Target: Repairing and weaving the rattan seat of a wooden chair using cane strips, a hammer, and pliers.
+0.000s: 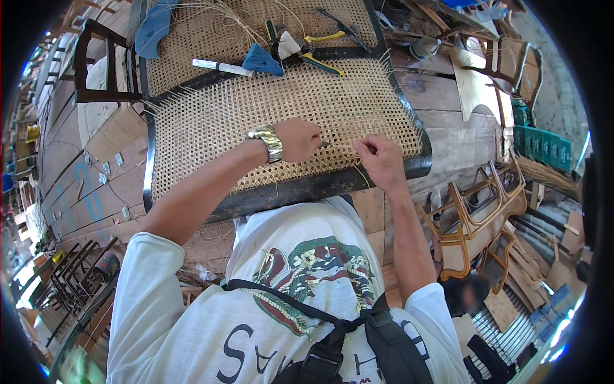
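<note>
Across the woven cane panel (pixel 256 109) in its dark wooden frame (pixel 288 198), both my hands work close together near the front edge. My left hand (pixel 299 139), with a metal watch (pixel 267 144) on the wrist, is closed in a fist; a small dark tip pokes out by its fingers, but what it grips is mostly hidden. Thumb and fingertips of my right hand (pixel 382 163) pinch a thin cane strand (pixel 345 146) that stretches toward the left fist. Loose strand ends stick out along the frame's rails.
Farther up the panel lie a flat-bladed tool (pixel 220 67), a blue cloth (pixel 262 59), yellow-handled pliers (pixel 323 64) and loose cane strands (pixel 233 19). A dark chair frame (pixel 105 64) stands left, wooden chairs (pixel 480 205) stand right. Another person (pixel 467 294) is at lower right.
</note>
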A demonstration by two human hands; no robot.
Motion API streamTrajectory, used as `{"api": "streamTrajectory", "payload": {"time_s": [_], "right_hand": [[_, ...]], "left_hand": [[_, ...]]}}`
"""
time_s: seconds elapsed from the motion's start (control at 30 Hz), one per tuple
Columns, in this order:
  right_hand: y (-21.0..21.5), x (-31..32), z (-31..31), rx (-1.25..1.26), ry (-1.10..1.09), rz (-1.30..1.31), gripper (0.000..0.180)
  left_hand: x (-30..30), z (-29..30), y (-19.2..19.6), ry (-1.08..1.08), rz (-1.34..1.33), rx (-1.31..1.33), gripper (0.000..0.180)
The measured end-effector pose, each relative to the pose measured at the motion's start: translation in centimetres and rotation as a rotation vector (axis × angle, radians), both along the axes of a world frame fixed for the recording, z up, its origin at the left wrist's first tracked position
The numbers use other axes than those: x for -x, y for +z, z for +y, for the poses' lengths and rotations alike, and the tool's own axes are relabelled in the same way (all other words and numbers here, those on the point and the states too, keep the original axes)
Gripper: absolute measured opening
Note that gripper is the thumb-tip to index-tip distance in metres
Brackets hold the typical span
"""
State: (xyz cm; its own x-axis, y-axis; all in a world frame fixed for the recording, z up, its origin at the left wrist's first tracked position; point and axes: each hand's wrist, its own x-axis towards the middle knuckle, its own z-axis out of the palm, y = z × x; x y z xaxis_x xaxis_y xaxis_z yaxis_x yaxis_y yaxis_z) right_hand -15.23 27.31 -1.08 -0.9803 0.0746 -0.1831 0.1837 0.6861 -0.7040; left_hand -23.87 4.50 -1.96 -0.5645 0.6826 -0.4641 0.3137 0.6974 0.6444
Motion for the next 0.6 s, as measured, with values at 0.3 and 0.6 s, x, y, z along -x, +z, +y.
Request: {"api": "streamTrajectory", "payload": {"time_s": [0.3,0.6], "right_hand": [[0.8,0.6,0.2,-0.003,-0.031,-0.115,0.02],[-1.0,0.6,0.8,-0.069,0.121,-0.033,0.018]], "left_hand": [[1.0,4.3,1.6,-0.32,0.111,0.331,0.027],[-1.4,4.6,0.5,-0.225,0.074,0.299,0.017]]}}
